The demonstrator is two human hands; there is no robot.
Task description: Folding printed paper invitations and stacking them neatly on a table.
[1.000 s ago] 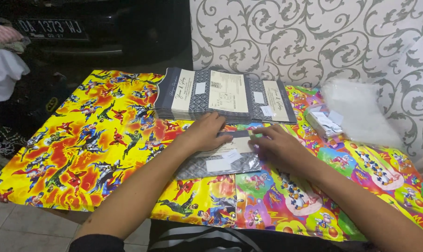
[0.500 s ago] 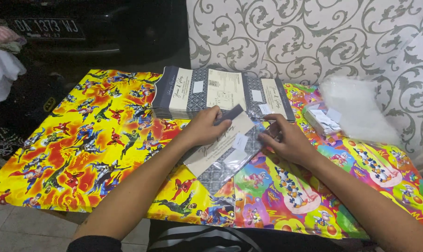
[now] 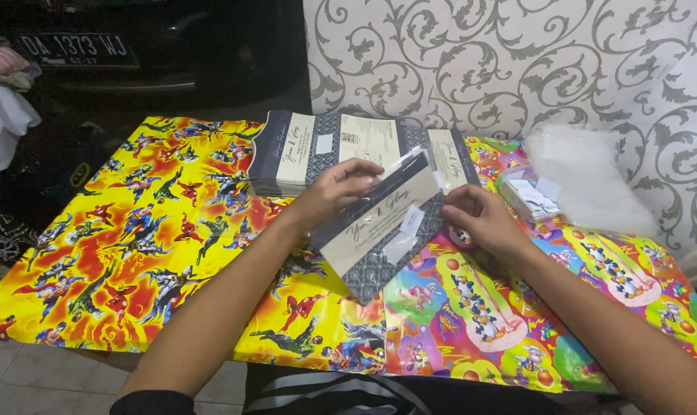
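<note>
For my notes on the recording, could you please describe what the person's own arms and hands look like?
Both forearms are bare from the elbow down, with no gloves. The left hand and the right hand show no rings, and neither wrist carries a watch or bracelet. At the bottom edge, near the left elbow, a dark sleeve begins. The right arm leaves the picture before any sleeve shows.

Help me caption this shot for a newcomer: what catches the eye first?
The cartoon-print table cover, yellow-red on the left and multicoloured on the right, fills the frame. At centre the left hand and right hand hold a cream-and-grey card in a clear sleeve, before a card stack by the scroll-patterned wall.
</note>
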